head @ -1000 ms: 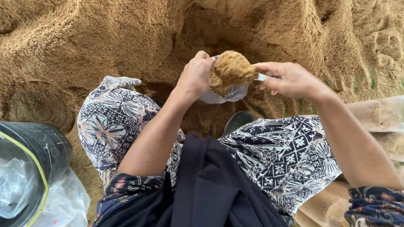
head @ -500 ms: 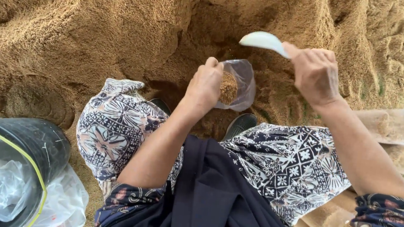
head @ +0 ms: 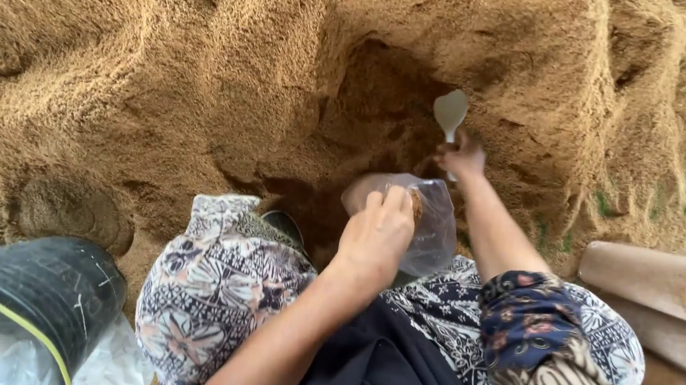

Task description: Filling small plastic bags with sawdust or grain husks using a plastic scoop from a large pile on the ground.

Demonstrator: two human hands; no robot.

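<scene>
Left hand: the left hand (head: 377, 230) is closed on the rim of a clear plastic bag (head: 428, 227), fingers pinched on the edge, holding the bag's mouth up above the lap
Bag: it hangs just in front of the knees, partly filled with tan husk; half a second ago it was held higher and further out, now it sits lower and closer to the body
Right hand: the right hand (head: 461, 157) is clamped around the handle of a white scoop (head: 451, 112), arm stretched forward
Scoop: its bowl is pressed against the wall of the dug hollow in the husk pile (head: 160, 71); a moment ago it was lifted in the air above the bag, and a second ago it was tipped at the bag's mouth
Gap between hands: wider than before, the scoop now well apart from the bag
Lap: patterned cloth (head: 222, 290) over both knees, unchanged
Left edge: black bucket (head: 36, 288) lined with clear plastic, same place as before
Right edge: pale filled packs (head: 664, 286) stacked beside the leg
</scene>
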